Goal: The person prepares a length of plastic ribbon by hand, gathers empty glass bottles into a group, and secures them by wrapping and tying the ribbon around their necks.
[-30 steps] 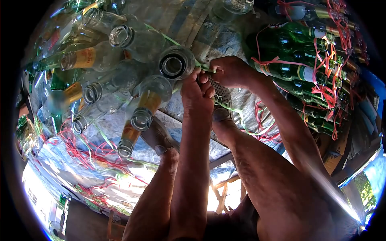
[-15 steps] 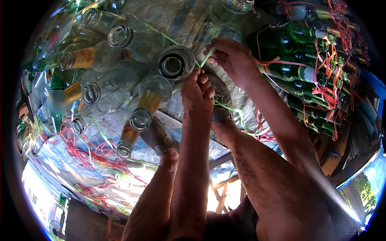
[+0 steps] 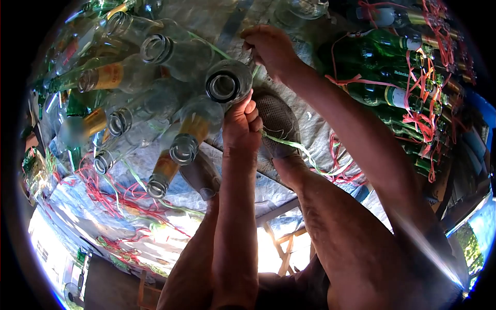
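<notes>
My left hand (image 3: 242,121) is closed around a light green plastic string (image 3: 289,142), whose loose length trails out toward the right. The hand lies just below a clear glass bottle (image 3: 243,72), standing with its open mouth toward me. Beyond that bottle, my right hand (image 3: 271,49) is raised with its fingers curled together. A thin bit of green string shows just below those fingers; their grip is partly hidden. More green string runs behind the clear bottle, against a neighbouring clear bottle (image 3: 191,59).
Several clear bottles, some with a yellow label (image 3: 108,76), cluster at the left. Green bottles (image 3: 372,67) tied with red string (image 3: 426,119) lie stacked at the right. Loose red strings (image 3: 111,194) are strewn over the ground sheet (image 3: 77,199). My shoe (image 3: 279,121) rests near the left hand.
My right hand has moved up and to the left, away from the green bottles. My left hand has shifted slightly left and down, uncovering more of the shoe.
</notes>
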Demonstrator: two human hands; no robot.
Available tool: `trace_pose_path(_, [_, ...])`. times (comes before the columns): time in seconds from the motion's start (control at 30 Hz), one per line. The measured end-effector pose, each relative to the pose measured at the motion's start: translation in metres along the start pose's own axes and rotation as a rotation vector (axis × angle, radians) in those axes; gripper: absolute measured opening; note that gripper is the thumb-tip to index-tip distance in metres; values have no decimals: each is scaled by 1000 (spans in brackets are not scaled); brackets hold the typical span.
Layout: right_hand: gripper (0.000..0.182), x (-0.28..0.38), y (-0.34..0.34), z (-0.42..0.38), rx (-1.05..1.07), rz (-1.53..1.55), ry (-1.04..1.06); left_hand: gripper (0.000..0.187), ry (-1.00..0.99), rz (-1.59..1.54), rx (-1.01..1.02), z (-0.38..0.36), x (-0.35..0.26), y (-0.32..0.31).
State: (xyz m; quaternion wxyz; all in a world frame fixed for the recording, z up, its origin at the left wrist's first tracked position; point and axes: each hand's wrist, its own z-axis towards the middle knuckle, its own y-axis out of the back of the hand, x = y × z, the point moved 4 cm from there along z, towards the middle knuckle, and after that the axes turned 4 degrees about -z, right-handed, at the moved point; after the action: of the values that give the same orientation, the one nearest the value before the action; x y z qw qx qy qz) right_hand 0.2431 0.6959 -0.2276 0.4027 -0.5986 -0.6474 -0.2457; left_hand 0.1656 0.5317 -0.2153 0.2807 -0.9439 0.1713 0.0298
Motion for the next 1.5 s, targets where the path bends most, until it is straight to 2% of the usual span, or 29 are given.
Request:
trace_pose_path(0.17, [18, 5, -14, 15, 11, -241, 156, 27, -31, -4, -35, -4, -3, 2])
trace_pose_path(0.27, [20, 5, -11, 14, 12, -272, 154, 27, -88, -3, -45, -6, -1, 2])
trace_pose_path(0.47, [21, -4, -10, 26, 50, -336, 312, 32, -134, 19, -45, -9, -2, 0])
trace_pose_path(0.57, [21, 5, -16, 23, 36, -436, 324, 34, -121, 9, -67, -9, -2, 0])
trace_pose_path(0.67, [20, 5, -15, 21, 51, -404, 300, 34, -154, 12, -47, -9, -2, 0])
trace_pose_path(0.77, [19, 7, -7, 15, 30, -208, 232, 34, -133, -13, -54, -11, -2, -3])
trace_pose_path(0.87, [17, 8, -1, 11, 31, -164, 187, 33, -95, -24, -47, -6, 1, 2])
trace_pose_path(1.07, [16, 9, -8, 14, -2, -271, 236, 34, -123, -9, -121, -7, 0, -1])
trace_pose_path(1.17, [16, -5, -8, 36, -11, -514, 434, 35, -158, -30, -108, -10, 1, -4])
trace_pose_path(1.27, [17, 7, -15, 25, -13, -548, 365, 35, -147, -12, -130, -7, 1, -1])
trace_pose_path(1.37, [16, 7, -6, 20, -11, -351, 291, 36, -129, -14, -136, -10, 0, -6])
trace_pose_path(1.47, [13, 13, 8, -2, -46, -76, 56, 33, -127, -36, -93, -5, 3, -2])
trace_pose_path(1.5, [12, 14, 14, -9, -13, -32, 38, 27, -130, -24, -83, -6, 4, -1])
